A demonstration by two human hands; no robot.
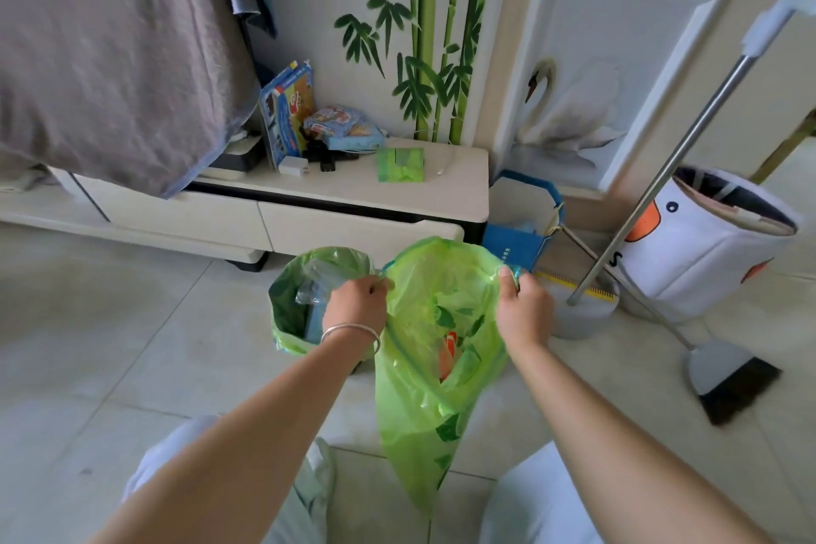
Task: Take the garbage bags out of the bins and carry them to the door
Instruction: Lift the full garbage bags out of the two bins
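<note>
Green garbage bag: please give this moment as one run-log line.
left hand: grips rim | right hand: grips rim | green garbage bag: held open, lifted | bin: still lined

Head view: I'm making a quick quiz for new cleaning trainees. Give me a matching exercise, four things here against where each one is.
Things:
1. green garbage bag
2. lined bin
3. tissue pack
4. broom

Places:
A. on the low white cabinet
B. on the floor behind the left hand
C. on the floor at far right
D. held open by the left hand and right hand

Pairs: 1-D, 2-B, 3-A, 4-C
</note>
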